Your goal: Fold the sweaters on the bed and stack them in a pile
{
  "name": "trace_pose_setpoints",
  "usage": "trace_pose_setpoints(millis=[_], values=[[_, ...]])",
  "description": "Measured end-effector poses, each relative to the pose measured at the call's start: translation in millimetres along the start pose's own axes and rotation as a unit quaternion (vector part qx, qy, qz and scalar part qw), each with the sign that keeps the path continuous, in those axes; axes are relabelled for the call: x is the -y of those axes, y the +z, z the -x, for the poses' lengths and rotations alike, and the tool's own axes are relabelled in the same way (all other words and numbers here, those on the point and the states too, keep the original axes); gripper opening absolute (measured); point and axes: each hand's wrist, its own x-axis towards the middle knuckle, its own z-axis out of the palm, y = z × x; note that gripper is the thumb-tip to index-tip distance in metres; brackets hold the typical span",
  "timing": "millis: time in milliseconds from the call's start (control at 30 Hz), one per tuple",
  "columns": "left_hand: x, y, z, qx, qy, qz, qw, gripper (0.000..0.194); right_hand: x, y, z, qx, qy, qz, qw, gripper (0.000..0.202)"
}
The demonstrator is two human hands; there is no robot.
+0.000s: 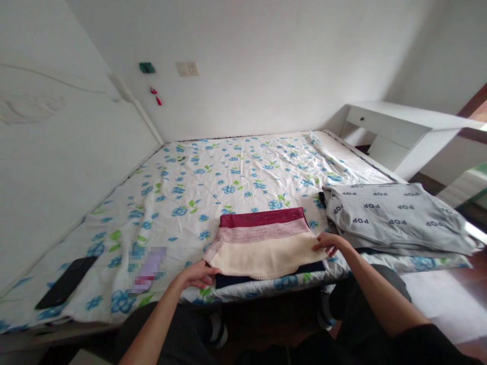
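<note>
A knitted sweater (pixel 262 248) with maroon, pink, cream and navy bands lies folded near the front edge of the bed. My left hand (pixel 198 274) pinches its lower left corner between thumb and fingers. At the right edge of the cream band, my right hand (pixel 329 244) is closed on the knit. Between my hands the cream part spreads fairly flat, and a navy strip (pixel 236 280) shows beneath its lower edge. Just right of my right hand rests a stack of clothes, topped by a grey garment (pixel 388 215) printed with "POP".
The bed is covered by a white sheet (pixel 247 172) with blue flowers. At the left lie a black phone-like object (pixel 66 282) and a blurred purple item (pixel 149 271). A white desk (pixel 395 129) stands beyond the bed's right side. My knees are against the front edge.
</note>
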Motion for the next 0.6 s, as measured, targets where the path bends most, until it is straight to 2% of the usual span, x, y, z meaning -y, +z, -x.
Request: trace_pose_setpoints(millis=[67, 133, 200, 233, 300, 433, 533, 600], values=[[5.9, -17.0, -0.3, -0.061, -0.010, -0.158, 0.986, 0.033, -1.4, -6.7, -5.5, -0.036, -0.001, 0.065, 0.997, 0.031], [-0.6, -32.5, -6.9, -0.158, 0.035, -0.266, 0.950, 0.022, 5.5, -13.5, -12.7, -0.099, -0.054, 0.096, 0.989, 0.031], [-16.8, -40.5, -17.3, -0.247, 0.091, -0.291, 0.920, 0.013, 16.7, -19.4, -20.6, -0.153, -0.110, 0.119, 0.975, 0.033], [-27.2, -40.5, -23.0, -0.273, 0.115, -0.280, 0.913, 0.013, 22.6, -21.4, -24.7, -0.168, -0.131, 0.126, 0.969, 0.035], [-49.2, -33.1, -34.8, -0.284, 0.151, -0.246, 0.914, 0.025, 32.9, -22.5, -33.6, -0.163, -0.151, 0.126, 0.967, 0.039], [-84.2, -3.5, -58.2, -0.246, 0.171, -0.252, 0.920, 0.040, 43.0, -13.1, -53.0, -0.136, -0.144, 0.141, 0.970, 0.039], [-96.2, 10.5, -74.2, -0.232, 0.158, -0.296, 0.913, 0.041, 45.2, -3.7, -64.8, -0.157, -0.134, 0.170, 0.964, 0.036], [-99.0, 9.8, -82.8, -0.226, 0.158, -0.305, 0.911, 0.038, 47.4, -1.3, -69.5, -0.165, -0.130, 0.175, 0.962, 0.031]])
